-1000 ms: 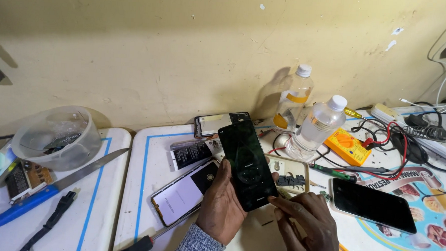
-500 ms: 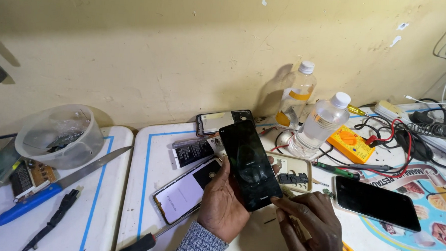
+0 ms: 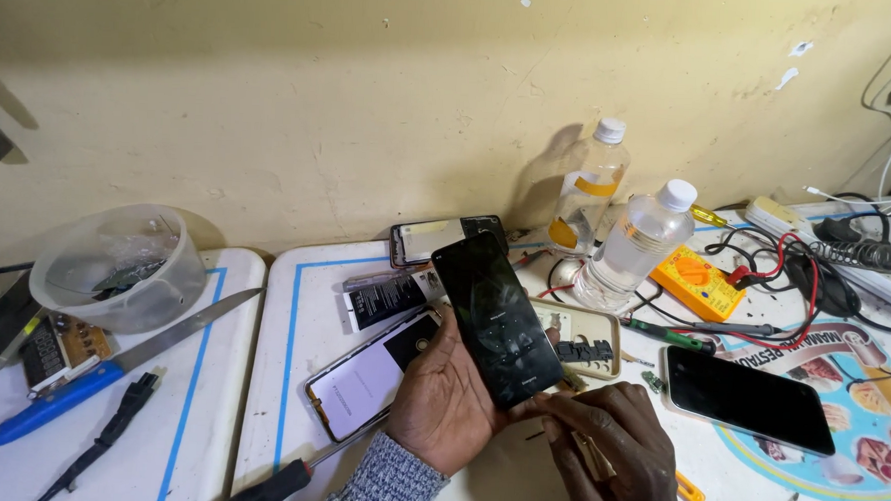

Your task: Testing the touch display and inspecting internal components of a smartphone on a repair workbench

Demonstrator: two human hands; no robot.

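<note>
My left hand holds a black smartphone tilted up off the white table, its dark smudged screen facing me. My right hand sits at the phone's lower right corner, fingertips touching its bottom edge, with a small tan tool pinched in the fingers. Under my left hand lies an opened phone with a white back. A black battery lies just beyond it.
A second black phone lies at right. Two clear bottles and a yellow multimeter with red and black leads stand behind. A beige phone case, a plastic bowl, a blue-handled knife and a red-handled screwdriver lie around.
My right hand has shifted a little up toward the phone's bottom corner. The phone in my left hand has stayed nearly still.
</note>
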